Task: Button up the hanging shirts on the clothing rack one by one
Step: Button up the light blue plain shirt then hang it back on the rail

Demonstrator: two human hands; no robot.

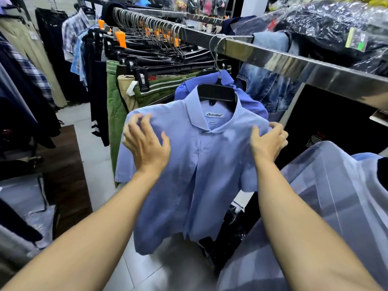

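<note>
Head view. Light blue shirt [201, 164] hangs front-on from a black hanger [216, 94], its wire hook over the steel rail [273, 57]. It sits below the rail with free rail on both sides of the hook, apparently slid apart from the rest so the front can be worked on.

Left hand [144, 141] lies on the shirt's shoulder and chest panel, fingers spread and slightly bent, gripping nothing that I can make out; judged to be steadying or smoothing the cloth. Right hand [267, 139] is at the other shoulder seam, fingers curled into the fabric there and holding it. The two hands square the shirt to the viewer.

Collar looks closed at the top. Lower down the front edges part in a narrow slit, widening toward the hem, so that part reads as not yet buttoned. Individual buttons too blurred to count.

Behind the shirt, touching it, hangs a darker blue shirt [220, 78]. Further along the rail, left of the shirt, trousers on clip hangers [147, 59] crowd close. Right of the shirt a denim garment [270, 85] hangs near. Below the shirt the tiled floor [168, 269] is open, so the hem swings free.
</note>
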